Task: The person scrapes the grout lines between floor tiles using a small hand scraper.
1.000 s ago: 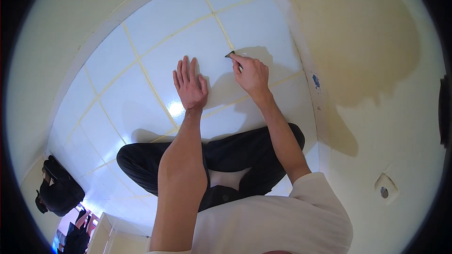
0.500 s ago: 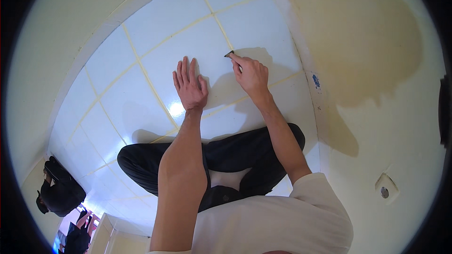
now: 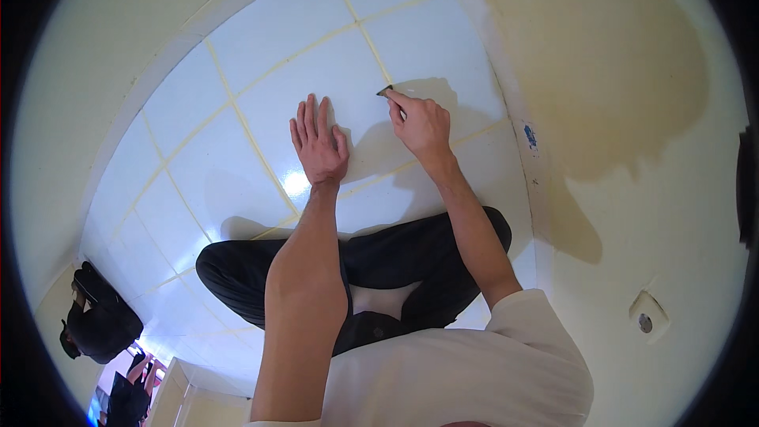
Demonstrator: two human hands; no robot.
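Note:
My left hand [image 3: 319, 142] lies flat on the glossy pale floor tiles [image 3: 288, 71], its fingers stretched out and holding nothing. To its right, my right hand [image 3: 421, 126] is closed around a small scraper [image 3: 385, 91] with a dark triangular blade. The index finger points along the tool toward its blade. That blade is at the floor, by the lower end of a yellowish grout line [image 3: 375, 54] between two tiles. Most of the scraper's handle is hidden inside my fingers.
My crossed legs [image 3: 411, 257] in black trousers rest on the floor. A cream wall [image 3: 601, 111] with a square fitting [image 3: 647, 319] rises on the right. Another person [image 3: 103, 320] in black crouches at the far left, near a doorway where one more person [image 3: 130, 395] shows.

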